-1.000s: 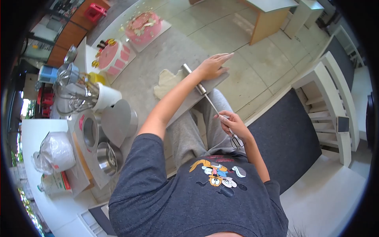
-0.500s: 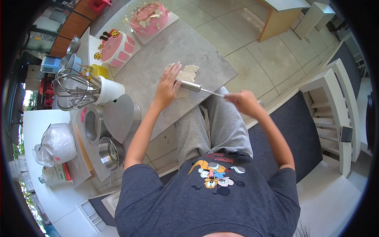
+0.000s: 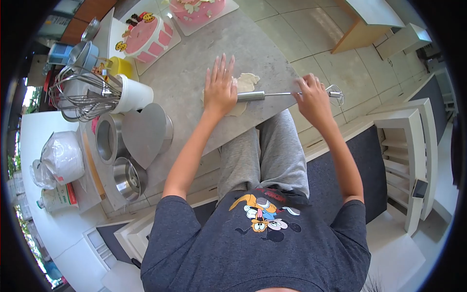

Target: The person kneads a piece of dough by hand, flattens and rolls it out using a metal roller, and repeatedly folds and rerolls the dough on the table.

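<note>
A whisk point(image 3: 251, 96) with a thick metal handle lies across a thin, ragged-edged sheet of pale dough point(image 3: 247, 82) on the grey tabletop. My left hand point(image 3: 221, 95) rests flat on the handle end, fingers stretched out and slightly apart, hiding part of the dough. Over the thin shaft, near the table's corner, is my right hand point(image 3: 314, 97). Its fingers are bent around the shaft and partly blurred. Beyond that hand, the whisk's wire head point(image 3: 335, 95) sticks out past the table edge.
Two pink cakes stand on white boards at the back, one with dark and yellow toppers point(image 3: 146, 38), one with pale decorations point(image 3: 199, 9). Left are a white tub point(image 3: 136, 95) of whisks, a heart-shaped metal plate point(image 3: 143, 136), a ring mould point(image 3: 108, 138) and a metal bowl point(image 3: 127, 179).
Both hands and the whisk have shifted; the whisk now lies nearly level across the view instead of slanting. My left hand's fingers are more spread. The wire head has come into view.
</note>
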Demonstrator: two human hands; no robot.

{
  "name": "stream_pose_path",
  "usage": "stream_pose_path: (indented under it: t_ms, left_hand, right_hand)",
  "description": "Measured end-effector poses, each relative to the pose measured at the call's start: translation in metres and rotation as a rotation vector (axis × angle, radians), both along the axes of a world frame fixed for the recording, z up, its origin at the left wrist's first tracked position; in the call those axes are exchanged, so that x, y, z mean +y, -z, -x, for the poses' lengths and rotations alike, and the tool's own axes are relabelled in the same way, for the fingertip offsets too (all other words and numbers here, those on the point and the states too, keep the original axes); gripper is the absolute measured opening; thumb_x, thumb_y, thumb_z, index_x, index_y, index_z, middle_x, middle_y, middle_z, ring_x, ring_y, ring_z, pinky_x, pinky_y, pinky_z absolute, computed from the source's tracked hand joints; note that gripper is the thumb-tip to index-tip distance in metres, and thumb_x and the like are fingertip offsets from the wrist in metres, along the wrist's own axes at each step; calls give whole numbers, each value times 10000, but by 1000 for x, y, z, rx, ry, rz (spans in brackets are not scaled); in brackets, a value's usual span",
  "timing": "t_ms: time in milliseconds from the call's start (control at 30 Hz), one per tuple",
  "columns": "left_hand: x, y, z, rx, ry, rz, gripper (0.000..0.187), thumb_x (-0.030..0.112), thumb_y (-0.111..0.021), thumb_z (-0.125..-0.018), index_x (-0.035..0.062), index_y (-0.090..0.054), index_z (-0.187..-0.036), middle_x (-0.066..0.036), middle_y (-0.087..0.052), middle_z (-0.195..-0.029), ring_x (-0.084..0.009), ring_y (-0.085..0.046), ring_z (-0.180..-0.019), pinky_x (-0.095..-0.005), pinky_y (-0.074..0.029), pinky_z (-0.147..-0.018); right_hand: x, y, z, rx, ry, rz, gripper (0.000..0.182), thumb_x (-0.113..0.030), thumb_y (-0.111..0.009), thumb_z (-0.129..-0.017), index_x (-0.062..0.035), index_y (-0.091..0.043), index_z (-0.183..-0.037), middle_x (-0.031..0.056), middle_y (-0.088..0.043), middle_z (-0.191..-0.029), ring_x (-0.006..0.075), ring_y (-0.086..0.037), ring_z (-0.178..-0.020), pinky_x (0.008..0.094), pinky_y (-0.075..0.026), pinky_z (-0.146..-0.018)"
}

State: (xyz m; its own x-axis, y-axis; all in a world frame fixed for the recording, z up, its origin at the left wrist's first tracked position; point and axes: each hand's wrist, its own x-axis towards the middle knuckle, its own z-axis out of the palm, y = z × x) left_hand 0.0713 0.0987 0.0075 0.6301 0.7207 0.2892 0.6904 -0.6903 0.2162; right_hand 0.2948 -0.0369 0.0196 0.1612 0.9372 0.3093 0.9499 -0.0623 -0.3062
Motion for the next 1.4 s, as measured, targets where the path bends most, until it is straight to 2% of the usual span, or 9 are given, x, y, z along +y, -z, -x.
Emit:
stream_pose_path:
  t_ms: [100,167,367,567,767,900,1033,1200,1400]
  left_hand:
    - [11,-1,-6,-6,1,-39,665,196,-434,-822,159,-203,-1444,-90,-204,-1493,-248,-183,-1380,-476,-160,-1104]
    - [17,2,-8,-18,-28,-138,637,182,-449,-801,132,-287,-1416,-94,-276,-1465,-248,-209,-1371,-485,-164,-1099]
    - [68,18,-25,-170,-209,-299,509,164,-470,-778,28,-480,-1268,-125,-435,-1359,-276,-310,-1320,-490,-205,-1079]
    - [86,36,-28,-323,-124,-151,457,208,-433,-863,-7,-464,-1266,-139,-409,-1375,-273,-285,-1333,-477,-226,-1073]
    - [-17,18,2,-11,-233,-185,476,246,-436,-892,33,-431,-1317,-129,-369,-1411,-273,-258,-1350,-482,-213,-1073]
    - [31,13,-11,-171,-231,-232,480,248,-436,-888,23,-434,-1313,-130,-372,-1408,-262,-261,-1349,-491,-203,-1074]
    - [92,26,-22,-272,-295,-266,442,233,-439,-885,-7,-491,-1253,-141,-424,-1366,-256,-295,-1329,-481,-210,-1076]
    - [73,18,-15,-293,-217,-199,404,214,-435,-898,3,-510,-1233,-122,-429,-1367,-245,-297,-1330,-481,-203,-1079]
    - [-11,19,2,-138,-274,-150,480,203,-422,-881,36,-419,-1331,-107,-368,-1416,-243,-269,-1350,-529,-147,-1082]
  right_hand:
    - [34,1,58,157,53,-173,418,-195,-550,-849,9,-493,-1210,170,-476,-1244,324,-438,-1178,428,-335,-986]
    - [61,25,96,175,-28,-196,483,-245,-474,-888,11,-426,-1295,187,-371,-1383,326,-324,-1301,466,-192,-1084]
    - [130,44,100,-74,107,-101,559,-332,-340,-923,-15,-314,-1383,170,-241,-1468,253,-178,-1383,542,-33,-1094]
    - [139,49,92,-14,38,-55,584,-313,-337,-921,-28,-229,-1419,134,-153,-1503,218,-125,-1398,515,-51,-1102]
    - [79,37,109,15,-58,-124,575,-245,-368,-877,50,-303,-1366,166,-242,-1468,229,-186,-1383,502,-122,-1101]
    - [131,37,104,-76,30,124,586,-259,-352,-881,-9,-257,-1402,148,-203,-1486,231,-155,-1391,485,-108,-1109]
    - [183,40,101,-185,72,41,595,-303,-333,-901,-35,-223,-1420,136,-201,-1489,241,-141,-1394,484,-108,-1109]
    - [180,41,100,63,90,-24,585,-351,-310,-930,-62,-211,-1428,159,-196,-1485,251,-109,-1398,510,-67,-1105]
    - [122,43,110,-111,30,-163,527,-325,-392,-907,-94,-360,-1380,188,-398,-1378,296,-309,-1328,542,-134,-1078]
